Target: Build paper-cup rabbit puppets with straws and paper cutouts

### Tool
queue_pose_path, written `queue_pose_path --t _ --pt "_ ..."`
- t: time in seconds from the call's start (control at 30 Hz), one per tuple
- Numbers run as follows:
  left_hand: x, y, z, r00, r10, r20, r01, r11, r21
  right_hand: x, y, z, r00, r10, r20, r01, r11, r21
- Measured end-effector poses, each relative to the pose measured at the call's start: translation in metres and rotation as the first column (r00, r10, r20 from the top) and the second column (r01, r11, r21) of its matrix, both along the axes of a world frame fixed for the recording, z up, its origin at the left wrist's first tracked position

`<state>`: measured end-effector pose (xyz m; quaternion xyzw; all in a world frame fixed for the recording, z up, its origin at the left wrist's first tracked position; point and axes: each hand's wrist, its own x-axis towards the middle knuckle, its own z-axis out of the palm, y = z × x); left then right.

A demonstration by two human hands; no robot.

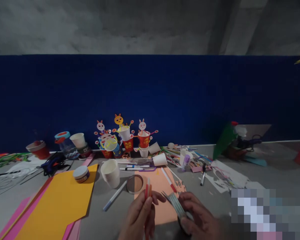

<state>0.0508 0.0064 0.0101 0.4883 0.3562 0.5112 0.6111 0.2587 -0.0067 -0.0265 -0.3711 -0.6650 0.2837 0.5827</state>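
My left hand [141, 213] is closed, its thumb and fingers pinching thin orange-red strips [148, 190] that stand upright with a pale tip. I cannot make out exactly what the strips are. My right hand [198, 213] is wrapped round scissors [166, 196], whose blades point up and left, and a pale green banded piece [177, 205] lies along them in the same grip. The two hands are apart, above a sheet of peach paper [162, 213]. Close by lie a red-and-white marker [169, 180], a brown ring [135, 184] and a blue-and-white marker [114, 196].
Stacked white paper cups [110, 175] and a lidded jar [81, 174] stand left, the jar on yellow paper [62, 193]. Behind are decorated cup figures [125, 133] against a blue panel [150, 93]. Paper scraps [230, 173] and a black-and-white pen [203, 174] lie right.
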Motion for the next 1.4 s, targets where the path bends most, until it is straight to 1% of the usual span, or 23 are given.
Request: queue_pose_path --t 0.1,0.17,0.23,0.3,0.37,0.43,0.5,0.57,0.63,0.73,0.8,0.87,0.97,1.0,1.07,1.23,1.3,1.4 --pt "-0.005 -0.001 -0.004 0.996 0.083 -0.012 -0.082 0.995 0.064 -0.011 0.004 0.005 0.998 0.035 0.046 -0.037 0.998 0.056" --pt "-0.008 -0.004 -0.005 0.991 0.128 -0.043 -0.122 0.986 0.115 -0.017 0.006 0.010 0.996 0.008 0.087 -0.016 0.996 0.090" --pt "-0.010 -0.008 -0.006 0.975 0.193 -0.113 -0.175 0.973 0.151 -0.023 0.008 0.014 0.990 -0.032 0.136 0.014 0.991 0.133" --pt "-0.011 -0.012 -0.008 0.932 0.283 -0.228 -0.234 0.947 0.219 -0.029 0.009 0.018 0.980 -0.082 0.183 0.046 0.980 0.192" --pt "-0.012 -0.015 -0.010 0.864 0.381 -0.330 -0.252 0.894 0.371 -0.033 0.010 0.022 0.967 -0.134 0.215 0.076 0.963 0.258" --pt "-0.014 -0.017 -0.011 0.797 0.457 -0.395 -0.203 0.818 0.538 -0.036 0.010 0.025 0.953 -0.165 0.254 0.081 0.947 0.311" --pt "-0.017 -0.018 -0.011 0.749 0.493 -0.443 -0.117 0.757 0.643 -0.039 0.009 0.028 0.937 -0.181 0.299 0.075 0.940 0.334" --pt "-0.020 -0.017 -0.008 0.722 0.499 -0.479 -0.020 0.708 0.706 -0.040 0.008 0.029 0.922 -0.182 0.343 0.061 0.940 0.335" --pt "-0.024 -0.016 -0.005 0.709 0.502 -0.494 0.045 0.668 0.743 -0.041 0.008 0.030 0.910 -0.183 0.371 0.051 0.939 0.340" --pt "-0.026 -0.013 -0.004 0.696 0.532 -0.483 0.037 0.644 0.764 -0.041 0.009 0.029 0.900 -0.192 0.392 0.040 0.930 0.364" --pt "-0.026 -0.011 -0.008 0.697 0.530 -0.484 0.029 0.653 0.757 -0.041 0.010 0.027 0.894 -0.199 0.401 0.038 0.926 0.375" --pt "-0.024 -0.011 -0.013 0.715 0.519 -0.468 -0.010 0.677 0.736 -0.040 0.011 0.027 0.893 -0.202 0.402 0.039 0.925 0.378" --pt "-0.019 -0.014 -0.018 0.754 0.504 -0.421 -0.157 0.761 0.630 -0.040 0.011 0.027 0.895 -0.198 0.400 0.035 0.925 0.379" --pt "-0.017 -0.015 -0.018 0.766 0.496 -0.409 -0.199 0.789 0.581 -0.040 0.011 0.027 0.896 -0.197 0.399 0.035 0.925 0.378" --pt "-0.014 -0.018 -0.014 0.796 0.460 -0.393 -0.234 0.833 0.501 -0.039 0.011 0.028 0.893 -0.197 0.405 0.033 0.925 0.378" --pt "-0.009 -0.019 0.002 0.871 0.382 -0.307 -0.250 0.885 0.393 -0.039 0.011 0.031 0.876 -0.201 0.438 0.008 0.915 0.402" --pt "-0.008 -0.019 0.003 0.884 0.360 -0.298 -0.254 0.906 0.339 -0.040 0.011 0.033 0.872 -0.206 0.445 0.005 0.911 0.412" --pt "-0.007 -0.018 0.002 0.888 0.358 -0.290 -0.261 0.910 0.322 -0.041 0.010 0.036 0.868 -0.223 0.444 0.006 0.898 0.440"
